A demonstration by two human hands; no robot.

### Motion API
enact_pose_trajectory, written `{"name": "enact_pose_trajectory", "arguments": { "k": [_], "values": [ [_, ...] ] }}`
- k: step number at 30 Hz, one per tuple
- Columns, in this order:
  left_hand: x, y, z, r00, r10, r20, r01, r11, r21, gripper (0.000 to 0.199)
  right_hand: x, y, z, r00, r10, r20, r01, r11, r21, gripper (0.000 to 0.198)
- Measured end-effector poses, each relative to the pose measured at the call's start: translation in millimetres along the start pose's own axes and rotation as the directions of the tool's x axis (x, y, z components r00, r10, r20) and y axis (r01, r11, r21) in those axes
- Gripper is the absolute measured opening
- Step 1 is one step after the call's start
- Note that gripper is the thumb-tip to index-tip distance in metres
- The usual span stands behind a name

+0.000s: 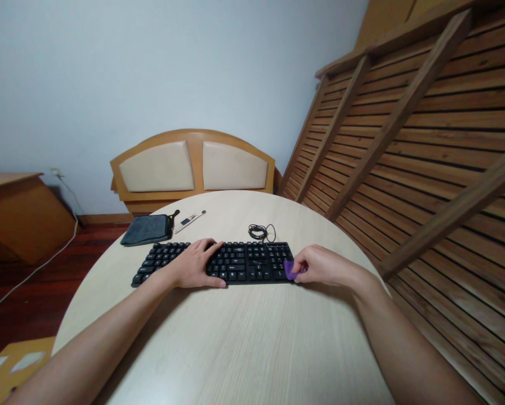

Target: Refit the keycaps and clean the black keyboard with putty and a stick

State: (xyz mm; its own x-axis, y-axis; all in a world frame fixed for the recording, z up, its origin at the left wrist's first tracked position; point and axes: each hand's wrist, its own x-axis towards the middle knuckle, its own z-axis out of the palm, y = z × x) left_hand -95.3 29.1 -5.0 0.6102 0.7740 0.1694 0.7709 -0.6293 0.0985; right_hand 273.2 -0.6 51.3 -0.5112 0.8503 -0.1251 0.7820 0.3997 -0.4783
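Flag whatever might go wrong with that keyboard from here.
The left hand rests across the keyboard, so its weight might press keys. The purple cloth, pinched in the right hand, could snag on key edges. The coiled black cable lies just behind and may get pinched if the keyboard slides.

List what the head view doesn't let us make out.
- Some keys of the keyboard: covered by the left hand.
- The gripped part of the purple cloth: hidden in the right hand.
- Ends of the coiled cable: too small to trace.
- Inside of the pouch: hidden by its fabric.
- Rest of the desk: cut off by the left edge.
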Motion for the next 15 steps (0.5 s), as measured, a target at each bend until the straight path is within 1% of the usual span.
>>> {"name": "enact_pose_trajectory", "arguments": {
  "k": [3,5,7,9,10,11,12,15],
  "values": [
    [0,-1,1,1.0,0.008,-0.012,-0.008,1.0,-0.01,0.112,-2,-1,-1,0.999,0.02,0.047,-0.023,0.998,0.053,0.013],
    [0,-1,1,1.0,0.017,-0.024,-0.017,1.0,-0.017,0.11,-2,-1,-2,1.0,0.01,0.014,-0.011,0.999,0.052,0.012],
    [0,0,0,1.0,0.012,-0.02,-0.012,1.0,-0.018,0.111,-1,-2,-3,0.995,-0.023,-0.102,0.022,1.0,-0.005,0.01],
    [1,0,1,1.0,-0.002,-0.013,0.002,1.0,-0.013,0.112,1,-3,-3,0.971,-0.055,-0.233,0.037,0.996,-0.083,0.01],
    [1,0,1,1.0,-0.007,-0.015,0.007,1.0,-0.011,0.112,3,-4,-2,0.961,-0.066,-0.268,0.038,0.993,-0.108,0.011],
    [1,0,2,1.0,-0.008,-0.019,0.008,1.0,-0.01,0.112,4,-4,-1,0.959,-0.072,-0.275,0.04,0.992,-0.12,0.012],
    [1,-1,3,1.0,-0.008,-0.027,0.008,1.0,-0.009,0.111,6,-3,0,0.964,-0.074,-0.256,0.044,0.992,-0.119,0.013],
    [1,-2,4,0.999,0.003,-0.041,-0.003,1.0,-0.009,0.11,8,-1,5,0.987,-0.069,-0.142,0.057,0.994,-0.09,0.018]
  ]
}}
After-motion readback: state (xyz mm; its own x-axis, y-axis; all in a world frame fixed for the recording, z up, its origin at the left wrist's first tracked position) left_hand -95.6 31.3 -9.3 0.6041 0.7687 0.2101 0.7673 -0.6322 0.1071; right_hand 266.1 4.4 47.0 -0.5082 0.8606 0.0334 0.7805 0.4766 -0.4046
